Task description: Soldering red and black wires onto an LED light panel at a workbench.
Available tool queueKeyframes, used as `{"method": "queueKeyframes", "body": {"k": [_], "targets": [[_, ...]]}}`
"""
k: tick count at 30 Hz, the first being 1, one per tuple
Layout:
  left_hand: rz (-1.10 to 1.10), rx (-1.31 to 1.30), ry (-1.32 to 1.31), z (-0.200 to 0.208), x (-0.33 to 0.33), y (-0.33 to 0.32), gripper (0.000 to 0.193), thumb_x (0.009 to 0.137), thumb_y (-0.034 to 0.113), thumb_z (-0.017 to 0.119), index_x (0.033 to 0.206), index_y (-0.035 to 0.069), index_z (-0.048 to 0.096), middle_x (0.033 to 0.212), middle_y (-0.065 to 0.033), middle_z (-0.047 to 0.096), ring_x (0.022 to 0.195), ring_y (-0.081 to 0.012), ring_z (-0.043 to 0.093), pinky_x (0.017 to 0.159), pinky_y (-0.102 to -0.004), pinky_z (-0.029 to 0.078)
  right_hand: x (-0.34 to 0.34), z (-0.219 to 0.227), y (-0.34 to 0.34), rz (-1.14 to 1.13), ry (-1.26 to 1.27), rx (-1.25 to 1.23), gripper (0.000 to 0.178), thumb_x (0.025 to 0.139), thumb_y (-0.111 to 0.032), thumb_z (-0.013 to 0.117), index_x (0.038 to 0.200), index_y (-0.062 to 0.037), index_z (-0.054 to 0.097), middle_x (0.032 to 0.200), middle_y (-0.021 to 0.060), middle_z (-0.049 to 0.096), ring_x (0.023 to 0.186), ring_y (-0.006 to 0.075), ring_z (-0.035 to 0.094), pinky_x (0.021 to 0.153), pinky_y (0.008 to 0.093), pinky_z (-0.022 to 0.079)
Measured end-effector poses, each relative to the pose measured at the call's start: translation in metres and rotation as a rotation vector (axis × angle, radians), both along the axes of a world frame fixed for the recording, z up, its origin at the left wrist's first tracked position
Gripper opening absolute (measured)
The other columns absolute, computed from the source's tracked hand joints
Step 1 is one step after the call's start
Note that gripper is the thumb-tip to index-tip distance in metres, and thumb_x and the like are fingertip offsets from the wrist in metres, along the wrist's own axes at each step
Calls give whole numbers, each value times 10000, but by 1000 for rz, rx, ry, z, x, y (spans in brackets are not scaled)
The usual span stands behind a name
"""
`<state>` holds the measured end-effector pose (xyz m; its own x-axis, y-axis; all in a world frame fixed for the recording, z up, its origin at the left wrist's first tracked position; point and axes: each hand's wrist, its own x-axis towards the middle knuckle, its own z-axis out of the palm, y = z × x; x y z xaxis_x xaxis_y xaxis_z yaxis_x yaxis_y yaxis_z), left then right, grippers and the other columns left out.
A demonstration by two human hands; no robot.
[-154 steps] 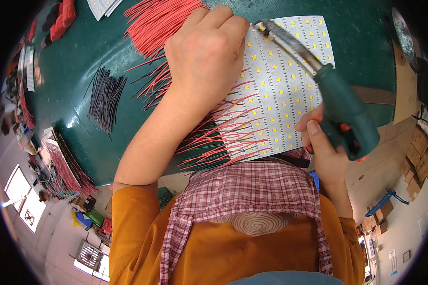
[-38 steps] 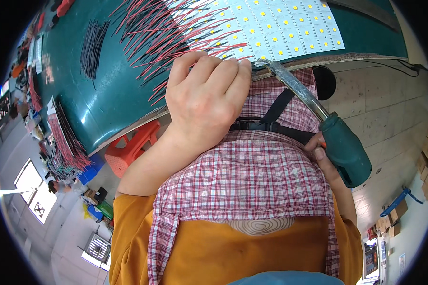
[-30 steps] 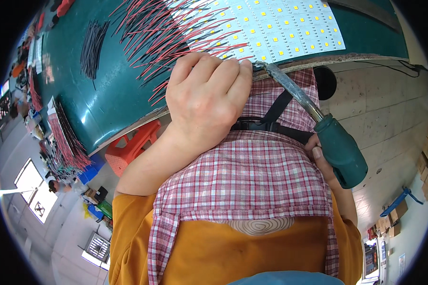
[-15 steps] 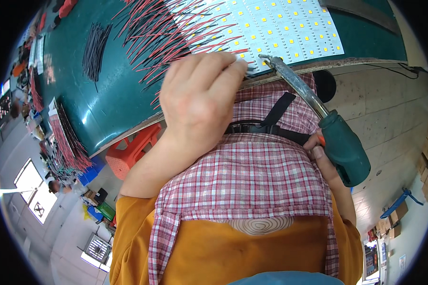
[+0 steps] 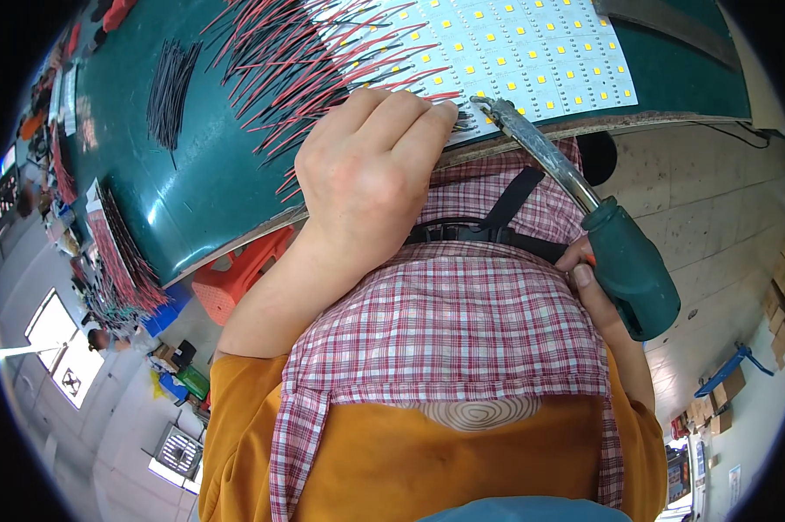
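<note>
My left hand [image 5: 366, 178] is closed in a pinch at the front edge of a white LED panel [image 5: 553, 65] with yellow squares. Short dark ends of black wires [image 5: 465, 120] poke out at its fingertips; the rest of them is hidden by the hand. Gripped low in my right hand [image 5: 587, 271] is a soldering iron [image 5: 632, 265] with a green handle. Its bent metal tip sits over the panel's near edge, just right of the left fingertips. Red and black wires [image 5: 279, 74] fan leftward off the panel, many with red ends lying across it.
The green-topped table [image 5: 227, 204] carries a bundle of black wires [image 5: 171, 91] and, further left, a wired strip [image 5: 118, 239]. A dark metal bar [image 5: 667, 30] lies at the far right. Under the front edge stands an orange stool [image 5: 231, 283].
The iron's tip has shifted slightly down and right at the panel edge. More dark wire ends show by my left fingertips, and the panel has slid a little to the right.
</note>
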<state>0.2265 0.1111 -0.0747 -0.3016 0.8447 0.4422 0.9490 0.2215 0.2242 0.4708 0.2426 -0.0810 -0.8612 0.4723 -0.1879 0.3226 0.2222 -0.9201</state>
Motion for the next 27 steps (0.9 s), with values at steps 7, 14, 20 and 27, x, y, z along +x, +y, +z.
{"method": "queueKeyframes", "body": {"k": [7,14,20,27], "targets": [[-16,-25,65,0,1,2,183,650,100,620,829,77,650,764,-5,570,710,-171,580,566,-284,467,7,-2,-1,-42,-68,-62,68,778,-16,645,830,-56,632,747,37,667,678,157,652,616,237,501],[0,-38,107,0,3,2,188,641,105,611,823,74,644,747,-4,550,696,-162,569,542,-275,458,2,13,5,71,-154,-32,77,809,-35,633,885,-29,635,777,54,666,723,167,645,711,285,509],[3,-38,54,3,5,2,187,643,91,613,826,70,648,749,-11,558,695,-173,570,544,-288,461,-8,22,4,0,-171,-131,69,821,13,599,871,-22,631,779,69,657,729,189,631,705,303,505],[54,-38,-63,14,-8,10,233,666,-46,679,870,66,694,779,-36,623,700,-202,597,582,-295,481,-20,27,0,-40,-181,-137,75,825,15,593,848,-42,637,763,66,658,728,185,632,683,299,502]]}}
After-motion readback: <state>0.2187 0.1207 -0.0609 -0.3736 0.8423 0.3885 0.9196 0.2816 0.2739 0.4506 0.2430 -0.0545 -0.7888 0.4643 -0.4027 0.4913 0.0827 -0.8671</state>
